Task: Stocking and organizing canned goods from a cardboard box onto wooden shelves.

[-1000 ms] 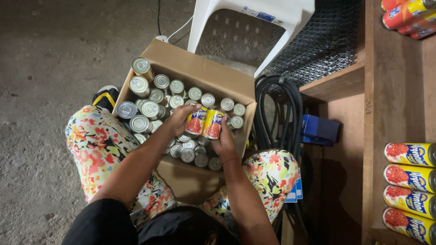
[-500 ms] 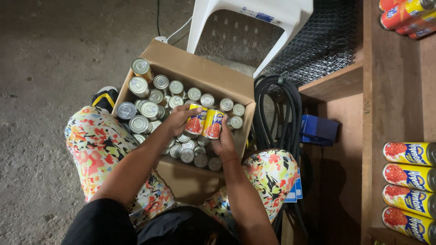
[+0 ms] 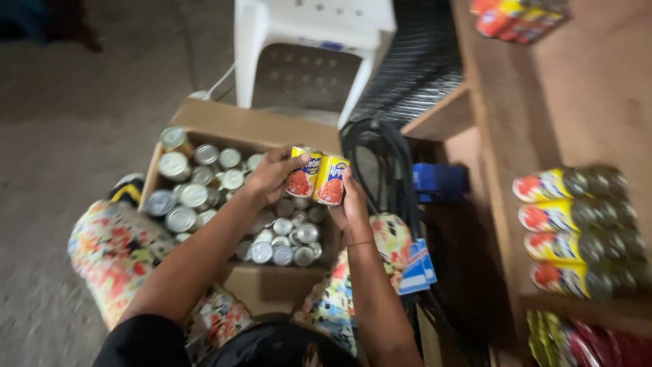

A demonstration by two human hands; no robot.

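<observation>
The left hand [image 3: 272,178] holds a can [image 3: 302,173] w/ yellow label, fingers closed around its side. The right hand [image 3: 352,207] holds a second can [image 3: 331,181], same kind, grip also closed on it. The two cans are upright, touching side by side, held just above the far right part of a cardboard box [image 3: 268,126].

The box stands on the floor [image 3: 75,109] between the person's knees, in flowered trousers [image 3: 115,255]. It is open and about full w/ more cans [image 3: 282,241], seen from the top as silver lids; bigger ones on the left, smaller ones on the right.

Behind the box is a white plastic stool [image 3: 312,34]. Just right of the box hangs a bundle of black cable [image 3: 380,156], and near it a blue object [image 3: 438,182], too blurred to tell what.

On the right is a wooden shelf [image 3: 584,102]. On it lie four yellow cans [image 3: 564,231] in a column, on their sides, well apart from the hands. More cans [image 3: 516,17] are at the top edge, blurred.
</observation>
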